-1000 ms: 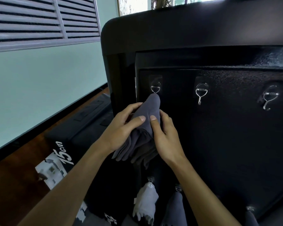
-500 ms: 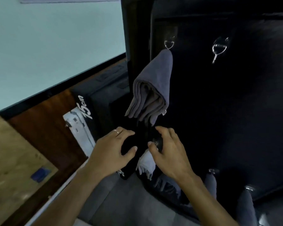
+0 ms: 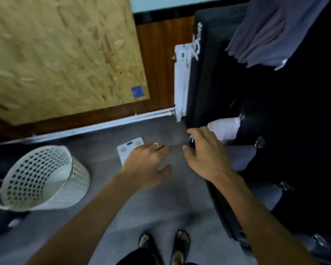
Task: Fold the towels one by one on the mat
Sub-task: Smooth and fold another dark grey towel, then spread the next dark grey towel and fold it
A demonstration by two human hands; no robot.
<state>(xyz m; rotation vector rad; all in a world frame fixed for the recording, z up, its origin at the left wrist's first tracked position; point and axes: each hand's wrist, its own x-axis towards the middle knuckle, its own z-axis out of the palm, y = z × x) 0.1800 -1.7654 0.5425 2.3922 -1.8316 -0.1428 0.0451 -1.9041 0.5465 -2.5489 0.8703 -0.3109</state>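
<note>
A grey folded towel (image 3: 260, 33) hangs at the top right against a black board (image 3: 304, 104). Lower on the board a white towel (image 3: 225, 129) hangs from a hook, with grey towels (image 3: 241, 157) beside it further right. My left hand (image 3: 147, 161) hovers over the grey floor with loosely spread fingers and a ring, holding nothing. My right hand (image 3: 204, 152) reaches toward the white towel, fingers relaxed, its fingertips near the towel's left edge. I cannot tell whether they touch it.
A white perforated laundry basket (image 3: 40, 178) lies tilted at the left on the grey floor (image 3: 161, 207). A white bathroom scale (image 3: 128, 150) sits partly under my left hand. A chipboard panel (image 3: 61, 54) fills the top left. My sandalled feet (image 3: 164, 243) are at the bottom.
The view has tilted down from the hooks to the floor. Both hands let go of the grey hanging towel and dropped lower; the right hand now nears the white towel.
</note>
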